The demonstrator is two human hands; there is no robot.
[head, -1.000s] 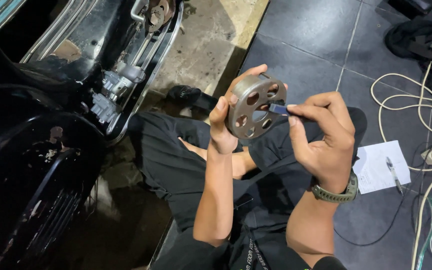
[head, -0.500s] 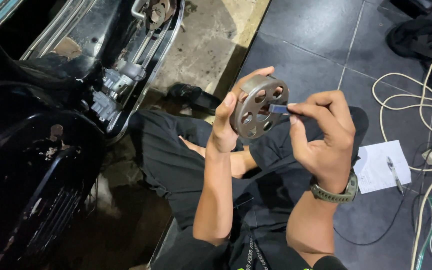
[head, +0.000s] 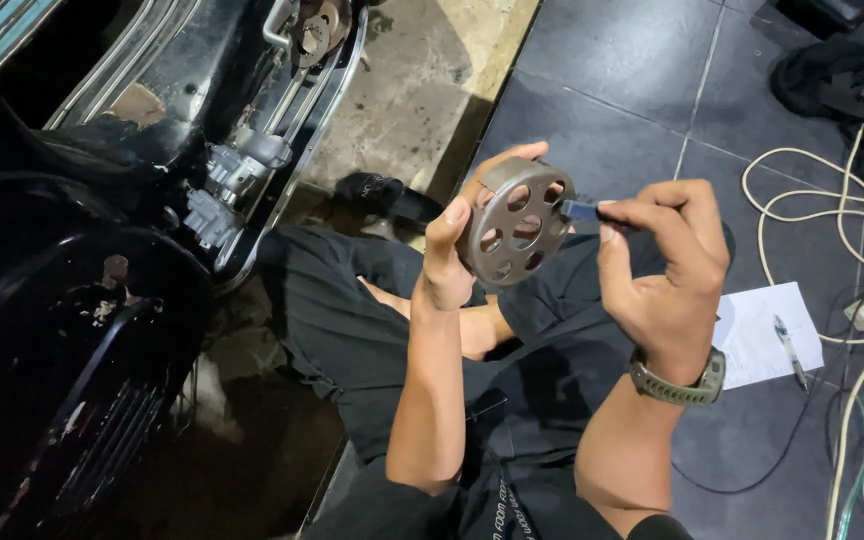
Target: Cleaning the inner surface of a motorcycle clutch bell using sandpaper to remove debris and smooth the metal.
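On the left side of the view, a black scooter body (head: pixel 62 330) fills the frame from top to bottom, with glossy curved panels, chrome trim rails (head: pixel 327 120) and an exposed cluster of grey metal parts (head: pixel 232 175) near its middle. Dark grey floor tiles (head: pixel 612 90) cover the right side, and a strip of bare concrete (head: pixel 422 80) runs between them and the scooter. At the bottom centre, the person sits on the floor in black clothing (head: pixel 352 330), legs folded, both forearms raised in front of them. A long cream-coloured cable (head: pixel 832 215) loops across the tiles at right, near a heap of black cloth (head: pixel 837 85) in the upper corner. A white sheet of paper (head: pixel 762 335) lies on the tiles just right of the person's knee, with a pen (head: pixel 787 350) resting on it. Held up above the lap, in the middle of the view, is a round grey metal drum (head: pixel 517 235) pierced by a ring of round holes. The left hand (head: pixel 452 255) grips the drum by its rim, thumb on the face and fingers curled behind. The right hand (head: pixel 667 270), with an olive wristwatch (head: pixel 677 385) on its wrist, pinches a small dark tool with a bluish tip (head: pixel 582 210) between thumb and fingers, the tip touching the drum's right edge.
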